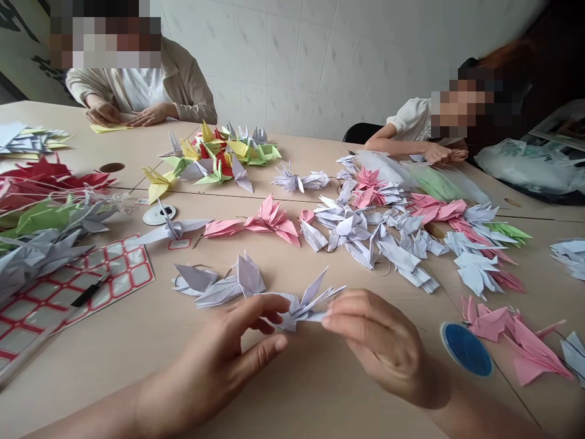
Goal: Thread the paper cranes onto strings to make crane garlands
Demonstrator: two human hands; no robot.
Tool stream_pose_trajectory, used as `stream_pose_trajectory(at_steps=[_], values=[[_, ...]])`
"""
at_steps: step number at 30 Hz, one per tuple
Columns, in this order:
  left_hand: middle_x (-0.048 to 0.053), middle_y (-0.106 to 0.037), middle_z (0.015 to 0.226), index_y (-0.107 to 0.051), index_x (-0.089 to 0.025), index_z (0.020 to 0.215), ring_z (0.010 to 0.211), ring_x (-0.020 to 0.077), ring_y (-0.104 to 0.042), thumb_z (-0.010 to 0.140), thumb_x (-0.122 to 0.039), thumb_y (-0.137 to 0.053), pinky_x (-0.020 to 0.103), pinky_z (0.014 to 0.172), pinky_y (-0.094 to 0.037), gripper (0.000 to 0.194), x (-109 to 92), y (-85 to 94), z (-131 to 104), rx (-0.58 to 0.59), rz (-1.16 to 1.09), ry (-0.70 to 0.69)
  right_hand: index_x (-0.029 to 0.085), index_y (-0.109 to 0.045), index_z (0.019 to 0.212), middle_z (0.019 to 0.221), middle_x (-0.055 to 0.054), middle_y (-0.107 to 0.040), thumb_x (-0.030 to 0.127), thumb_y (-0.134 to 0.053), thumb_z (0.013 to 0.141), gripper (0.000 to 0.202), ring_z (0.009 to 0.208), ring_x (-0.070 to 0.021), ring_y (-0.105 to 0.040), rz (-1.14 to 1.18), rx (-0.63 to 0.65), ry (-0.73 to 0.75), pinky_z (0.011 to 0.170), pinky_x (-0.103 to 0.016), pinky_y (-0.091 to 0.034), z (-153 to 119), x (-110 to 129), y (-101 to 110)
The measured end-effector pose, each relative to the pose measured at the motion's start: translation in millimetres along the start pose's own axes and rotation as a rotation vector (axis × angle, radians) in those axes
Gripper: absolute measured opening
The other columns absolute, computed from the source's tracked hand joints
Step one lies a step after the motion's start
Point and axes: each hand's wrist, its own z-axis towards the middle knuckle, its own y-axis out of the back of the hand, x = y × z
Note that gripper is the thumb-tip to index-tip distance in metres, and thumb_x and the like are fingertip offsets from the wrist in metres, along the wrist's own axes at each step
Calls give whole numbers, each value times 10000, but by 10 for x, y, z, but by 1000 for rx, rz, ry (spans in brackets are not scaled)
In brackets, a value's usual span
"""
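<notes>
The right hand [379, 335] is pinching a white paper crane [300, 310], the left hand [219, 356] curving open opposite, contact unclear; overpulling would be risking a torn wing.

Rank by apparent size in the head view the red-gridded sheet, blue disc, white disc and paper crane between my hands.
1. Red-gridded sheet
2. Paper crane and blue disc: order unsure, your left hand covers part of the crane
3. White disc
</notes>
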Motion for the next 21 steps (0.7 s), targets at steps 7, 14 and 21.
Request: stream_pose_trajectory(at_steps=[7, 14, 21], values=[[26, -598, 869, -585, -205, 998, 769, 153, -544, 877, -413, -579, 248, 668, -450, 241, -114, -88, 18, 67, -462, 168, 146, -635, 1136, 966, -93, -734, 131, -377, 956, 314, 1031, -203, -639, -24, 143, 149, 902, -315, -548, -23, 145, 28], [22, -622, 732, -610, -154, 806, 679, 134, -582, 851, -401, -624, 253, 665, -489, 251, -133, -43, 44, -13, -734, 289, 175, -646, 1149, 953, -62, -751, 135, -420, 944, 308, 1047, -197, -648, -80, 155, 166, 930, -295, -543, -75, 160, 45], [10, -662, 872, -680, -198, 892, 774, 116, -605, 867, -261, -635, 190, 651, -537, 81, -124, 18, 48, -140, -1071, 327, 197, -651, 1143, 947, -64, -743, 127, -440, 929, 309, 999, -205, -643, -104, 99, 96, 896, -316, -545, -108, 110, 66]])
